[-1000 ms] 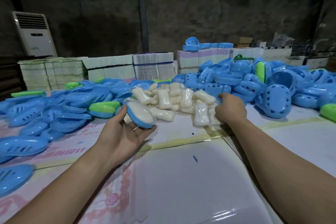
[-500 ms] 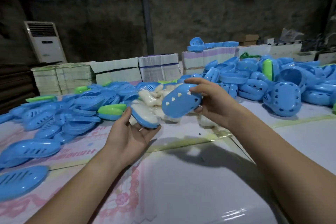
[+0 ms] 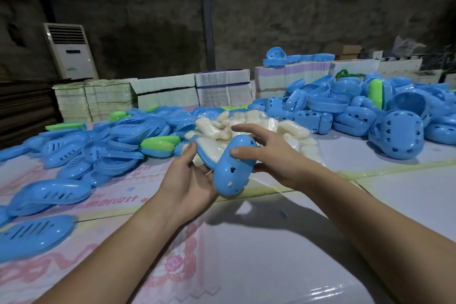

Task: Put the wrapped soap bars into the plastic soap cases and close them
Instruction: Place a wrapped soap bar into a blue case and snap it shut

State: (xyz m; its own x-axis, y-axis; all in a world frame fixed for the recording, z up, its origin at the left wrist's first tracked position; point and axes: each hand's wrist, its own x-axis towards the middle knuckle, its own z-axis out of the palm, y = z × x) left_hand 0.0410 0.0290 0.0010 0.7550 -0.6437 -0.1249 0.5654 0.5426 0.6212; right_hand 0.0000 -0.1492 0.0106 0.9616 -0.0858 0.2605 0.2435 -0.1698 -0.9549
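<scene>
Above the table (image 3: 246, 254), the left hand (image 3: 187, 180), palm up, grips a blue tray (image 3: 204, 155) holding a wrapped soap bar (image 3: 212, 147). The right hand (image 3: 271, 155) clasps a blue lid (image 3: 233, 165) beside it.

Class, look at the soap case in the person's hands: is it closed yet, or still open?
Still open. The blue lid in the right hand sits tilted against the tray in the left hand, with the wrapped soap still showing.

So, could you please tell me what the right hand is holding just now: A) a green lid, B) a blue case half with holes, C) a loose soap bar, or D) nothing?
B: the right hand grips a blue case half with holes, over the soap-filled tray in the left hand.
</scene>
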